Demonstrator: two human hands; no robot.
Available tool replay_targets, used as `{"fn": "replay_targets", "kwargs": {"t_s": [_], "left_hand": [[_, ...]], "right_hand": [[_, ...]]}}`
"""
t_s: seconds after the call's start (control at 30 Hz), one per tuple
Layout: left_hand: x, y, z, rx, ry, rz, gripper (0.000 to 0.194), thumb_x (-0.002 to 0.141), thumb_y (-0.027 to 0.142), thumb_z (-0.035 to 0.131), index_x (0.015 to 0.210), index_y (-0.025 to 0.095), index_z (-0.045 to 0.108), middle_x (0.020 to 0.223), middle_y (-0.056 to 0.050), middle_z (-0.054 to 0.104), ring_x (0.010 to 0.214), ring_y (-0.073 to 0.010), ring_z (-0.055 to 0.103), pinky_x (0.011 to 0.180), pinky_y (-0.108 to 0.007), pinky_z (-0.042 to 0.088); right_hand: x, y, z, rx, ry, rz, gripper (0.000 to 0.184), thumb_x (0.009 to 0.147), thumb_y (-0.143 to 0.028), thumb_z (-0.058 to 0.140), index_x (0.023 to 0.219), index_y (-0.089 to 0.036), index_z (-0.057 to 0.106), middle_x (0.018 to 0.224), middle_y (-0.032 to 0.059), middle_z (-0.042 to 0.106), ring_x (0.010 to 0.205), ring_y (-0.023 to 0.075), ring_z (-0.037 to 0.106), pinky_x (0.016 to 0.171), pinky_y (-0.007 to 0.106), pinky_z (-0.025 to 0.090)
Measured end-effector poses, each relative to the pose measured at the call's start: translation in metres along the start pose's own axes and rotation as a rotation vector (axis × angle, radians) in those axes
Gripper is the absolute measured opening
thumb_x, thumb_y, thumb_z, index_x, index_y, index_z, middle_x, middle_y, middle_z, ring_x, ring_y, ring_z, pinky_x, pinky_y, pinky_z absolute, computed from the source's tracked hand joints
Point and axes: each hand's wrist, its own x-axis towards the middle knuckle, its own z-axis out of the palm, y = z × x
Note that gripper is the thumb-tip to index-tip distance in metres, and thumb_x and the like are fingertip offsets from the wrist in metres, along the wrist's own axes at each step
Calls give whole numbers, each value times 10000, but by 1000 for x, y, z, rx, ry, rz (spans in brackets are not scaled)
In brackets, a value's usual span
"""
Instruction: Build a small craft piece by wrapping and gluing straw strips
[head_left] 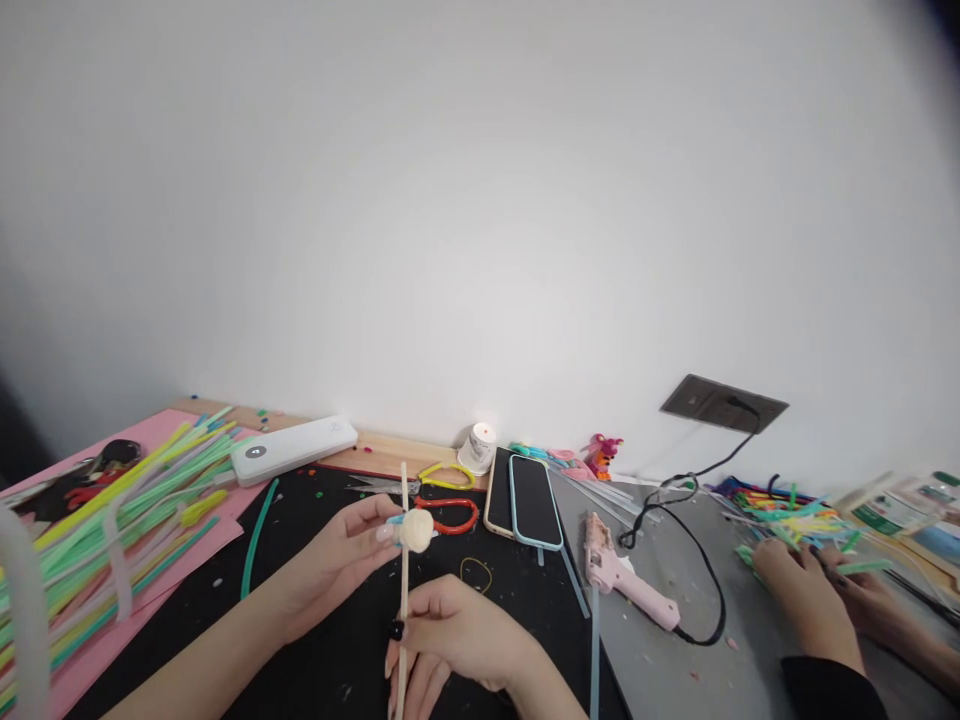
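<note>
Right hand (469, 630) pinches the likely light, stiff stick (404, 585) mid-shaft; left hand (341, 555) grasps the probably soft ball (417, 531) at left.

Far left: strip pile (112, 545) on paper (146, 603); boxy device (296, 448) at its back right. Loose strip (259, 540) right of pile, on mat (191, 650). Centre, above mat: left hand (337, 565), right hand (469, 635) further right and nearer. Stick (403, 600) upright in right hand; ball (418, 531) at left hand's fingertips, against stick. Scissors (386, 486) behind hands. Cup (478, 450) behind scissors, near wall (480, 250). Right of scissors: front phone (535, 502), back phone (497, 497) alongside, left. Rubber band (476, 574) between right hand and phones. Glue gun (634, 588) right of phones; cord (723, 600) to wall outlet (690, 400). Figurine (602, 458) behind gun. Far right: co-worker's hands (810, 600), strip heap (795, 515) just behind.
</note>
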Motion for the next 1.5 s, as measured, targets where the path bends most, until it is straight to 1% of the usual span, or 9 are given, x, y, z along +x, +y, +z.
{"fn": "replay_targets", "kwargs": {"t_s": [0.1, 0.23, 0.37, 0.57, 0.67, 0.77, 0.93, 1.17, 1.5], "left_hand": [[-1, -1, 3, 69, -53, -32, 143, 682, 249, 759, 791, 200, 681, 796, 1, 677, 812, -146, 596, 785, -245, 452], [-4, -1, 9, 119, -149, -77, 157, 671, 278, 764, 743, 189, 657, 761, 3, 666, 747, -148, 589, 724, -251, 436], [-8, -4, 16, 159, -271, -161, 199, 634, 285, 789, 729, 182, 649, 774, -4, 675, 732, -157, 603, 699, -261, 419], [-11, -9, 22, 190, -335, -229, 205, 608, 270, 804, 720, 172, 663, 772, -11, 679, 746, -157, 606, 702, -254, 409], [-9, -9, 21, 174, -264, -198, 210, 616, 292, 797, 704, 171, 649, 765, -12, 678, 739, -157, 603, 714, -261, 429], [-3, -11, 17, 149, -89, -146, 172, 680, 289, 755, 757, 168, 659, 799, -26, 667, 762, -153, 595, 748, -277, 456], [3, -15, 11, 90, 102, -87, 125, 740, 278, 713, 763, 163, 669, 763, -14, 640, 730, -118, 577, 745, -242, 477], [4, -19, 9, 150, 255, -70, 184, 682, 323, 753, 765, 175, 683, 792, -19, 674, 779, -150, 626, 790, -277, 502], [6, -20, 6, 478, 311, 142, 212, 630, 250, 765, 794, 210, 638, 780, 4, 714, 780, -208, 677, 714, -274, 495]], "right_hand": [[-3, -1, -2, 41, -13, -29, 232, 758, -334, 593, 830, -113, 603, 632, 34, 650, 411, 107, 605, 400, 218, 517], [-5, -7, -7, 157, 261, -215, 360, 788, -449, 568, 942, -123, 565, 749, 52, 649, 369, 80, 546, 308, 182, 453], [-4, -10, -8, 159, 490, -355, 328, 791, -447, 602, 872, -131, 576, 654, -13, 594, 321, 32, 438, 263, 122, 323], [-3, -11, -6, 122, 595, -429, 243, 769, -358, 639, 712, -153, 521, 519, -61, 537, 289, 11, 310, 257, 128, 172], [-5, -13, -8, 175, 634, -468, 235, 774, -349, 618, 709, -176, 472, 554, -48, 575, 298, 25, 340, 269, 140, 189], [-9, -17, -11, 236, 671, -549, 236, 781, -364, 603, 765, -192, 442, 629, -24, 622, 308, 34, 353, 280, 153, 181], [-13, -19, -12, 188, 731, -559, 232, 791, -376, 594, 843, -183, 474, 491, -63, 545, 327, 38, 237, 337, 168, 132], [-9, -12, -12, 0, 785, -567, 251, 794, -405, 597, 712, -177, 534, 429, -90, 394, 401, 75, 305, 418, 192, 217], [-6, -8, -2, -60, 755, -476, 230, 804, -341, 564, 655, -181, 491, 412, -79, 451, 346, 62, 340, 372, 176, 248]]}}
